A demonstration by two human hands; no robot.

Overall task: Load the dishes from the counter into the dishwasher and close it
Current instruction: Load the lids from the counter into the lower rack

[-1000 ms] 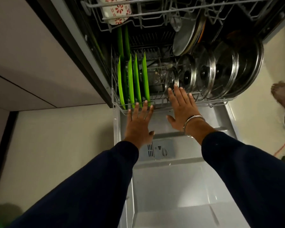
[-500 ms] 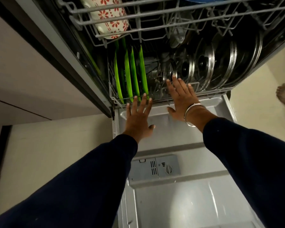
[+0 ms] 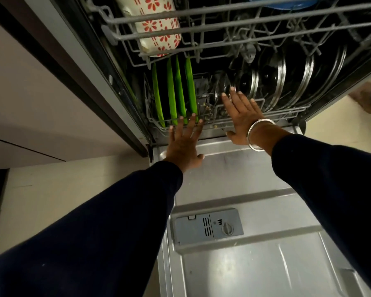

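Observation:
The dishwasher stands open, its steel door (image 3: pixel 255 260) lowered flat below me. The lower rack (image 3: pixel 287 113) sits inside the tub, holding several upright green plates (image 3: pixel 176 97) on the left and several steel lids (image 3: pixel 274 82) on the right. My left hand (image 3: pixel 183 144) presses flat, fingers straight, on the rack's front edge below the green plates. My right hand (image 3: pixel 242 116), with a metal bangle on the wrist, presses flat on the rack front by the lids. The upper rack (image 3: pixel 234 24) carries a white container with red flowers (image 3: pixel 156 24).
The detergent dispenser (image 3: pixel 208 226) sits in the middle of the open door. A cabinet front (image 3: pixel 30 82) runs along the left, with pale floor (image 3: pixel 51 189) below it. Another person's bare foot (image 3: pixel 366 99) stands on the floor at the far right.
Both hands have pushed the lower rack further back into the dishwasher. More of the door's inner face shows, and the upper rack has come into view overhead.

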